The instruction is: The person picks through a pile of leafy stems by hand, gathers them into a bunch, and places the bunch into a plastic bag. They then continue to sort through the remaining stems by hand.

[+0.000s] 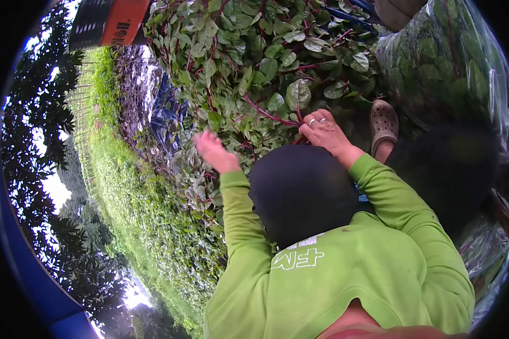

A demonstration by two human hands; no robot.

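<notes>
My right hand (325,133), with rings on a finger, pinches the purple-red stems (274,117) of a leafy plant; round green leaves (298,94) spread from them. To the left, my left hand (214,150) is raised over the pile of leafy stems (226,101), slightly blurred, its fingers apart and nothing visible in them. Both sleeves are bright green. Between my forearms, a black-clothed knee (302,192) hides part of the pile.
A black and orange container (119,25) stands at the upper left. Clear plastic (500,96) with leaves inside lies at the right. A brown clog (384,121) is beside the pile. Blue sheeting (167,110) and green plants (147,198) lie farther left.
</notes>
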